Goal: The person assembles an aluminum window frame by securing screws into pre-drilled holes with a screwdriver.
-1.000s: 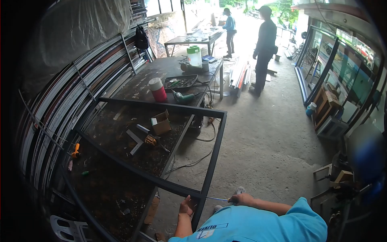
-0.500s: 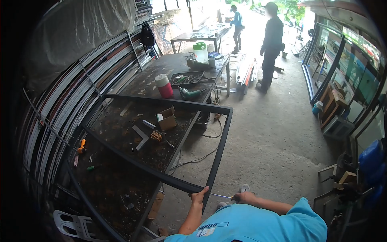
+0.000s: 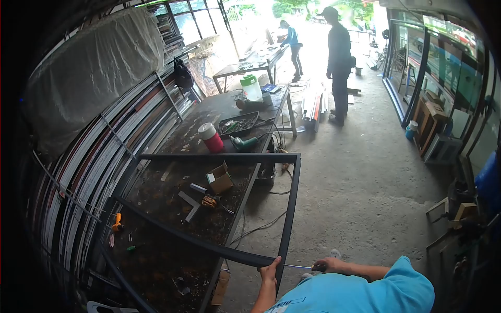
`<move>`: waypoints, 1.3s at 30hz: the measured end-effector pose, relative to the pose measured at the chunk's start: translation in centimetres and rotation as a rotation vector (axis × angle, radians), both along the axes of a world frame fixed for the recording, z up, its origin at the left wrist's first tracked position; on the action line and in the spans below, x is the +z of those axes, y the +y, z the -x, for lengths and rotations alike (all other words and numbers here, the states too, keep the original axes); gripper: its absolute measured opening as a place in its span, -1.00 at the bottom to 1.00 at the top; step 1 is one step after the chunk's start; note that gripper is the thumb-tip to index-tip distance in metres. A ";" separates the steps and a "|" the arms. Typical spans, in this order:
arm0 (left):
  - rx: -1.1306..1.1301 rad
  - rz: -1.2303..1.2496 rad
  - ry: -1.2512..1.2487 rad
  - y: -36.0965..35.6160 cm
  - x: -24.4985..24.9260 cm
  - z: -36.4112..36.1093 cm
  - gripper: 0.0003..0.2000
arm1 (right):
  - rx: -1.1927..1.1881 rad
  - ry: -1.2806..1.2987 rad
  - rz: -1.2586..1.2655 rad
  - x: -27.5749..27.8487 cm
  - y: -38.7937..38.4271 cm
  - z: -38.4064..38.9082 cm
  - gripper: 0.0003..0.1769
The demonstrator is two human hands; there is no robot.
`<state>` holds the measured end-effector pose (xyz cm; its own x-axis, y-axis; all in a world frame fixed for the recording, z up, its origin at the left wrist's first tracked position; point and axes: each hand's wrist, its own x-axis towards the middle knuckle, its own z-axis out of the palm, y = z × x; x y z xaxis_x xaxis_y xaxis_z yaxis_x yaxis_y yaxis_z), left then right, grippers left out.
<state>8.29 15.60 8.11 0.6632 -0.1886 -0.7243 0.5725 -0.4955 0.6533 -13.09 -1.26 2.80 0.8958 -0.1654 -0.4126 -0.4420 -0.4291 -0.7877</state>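
Note:
A dark metal frame [image 3: 290, 209] with a crossbar lies over the worktable, its near right corner reaching out past the table edge. My left hand [image 3: 270, 270] is wrapped round the frame where the crossbar meets the side bar. In my right hand [image 3: 330, 265] is a screwdriver [image 3: 298, 266], its shaft pointing left. The shaft's tip reaches the outer side of the frame beside my left hand; whether it sits in a screw is too small to tell.
On the worktable [image 3: 172, 250] are an open cardboard box [image 3: 220, 180], an angle piece [image 3: 190, 206], an orange-handled tool [image 3: 118, 223], a green drill [image 3: 244, 143], a red jug [image 3: 211, 140] and a parts tray [image 3: 239, 124]. Two people stand further off. Cables lie on the floor.
The camera view has tilted up and shifted, so the scene sits lower in the picture. My hands keep the same hold on the frame and screwdriver.

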 end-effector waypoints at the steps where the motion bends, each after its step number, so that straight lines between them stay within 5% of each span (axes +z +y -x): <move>1: 0.011 -0.002 0.007 0.1 -0.3 0.1 -0.52 | 0.016 -0.014 0.006 0.4 0.0 0.0 -0.35; 4: 0.069 0.106 -0.156 0.3 -3.9 0.0 -0.51 | 0.066 -0.017 0.031 1.7 -0.5 -0.2 -0.28; 7: -0.009 -0.065 -0.084 -0.2 -2.1 0.1 -0.34 | 0.124 -0.032 0.038 0.8 -0.9 -0.1 -0.18; 10: 0.036 -0.106 -0.394 0.0 -7.6 -0.5 -0.23 | 0.107 -0.027 0.040 -1.1 -1.5 -0.3 -0.16; 15: -0.017 -0.362 -0.316 -0.1 -3.6 -0.7 -0.01 | 0.097 -0.075 -0.046 0.6 -1.9 0.1 -0.32; 18: 0.068 -0.507 -0.453 1.0 -5.7 0.8 -0.08 | 0.151 -0.101 -0.083 2.0 -1.6 0.9 -0.33; 22: 0.153 -0.403 -0.575 2.4 -2.2 5.0 -0.36 | 0.003 -0.139 -0.155 0.7 -1.4 1.3 -0.35; 25: 0.169 -0.414 -0.881 4.1 -3.1 9.2 -0.53 | -0.032 -0.145 -0.178 0.6 -1.7 1.3 -0.36; 27: -0.045 -0.534 -1.108 4.9 -3.1 11.4 -0.58 | -0.022 -0.244 -0.127 -0.1 -1.9 1.4 -0.39; 33: -0.051 -0.539 -0.894 4.3 -2.0 10.8 -0.52 | 0.179 -0.581 0.149 -0.9 -1.8 2.1 -0.53; 39: -0.110 -0.689 -0.288 1.9 -1.3 4.3 -0.29 | 0.086 -0.791 0.340 -2.5 -1.4 2.4 -0.56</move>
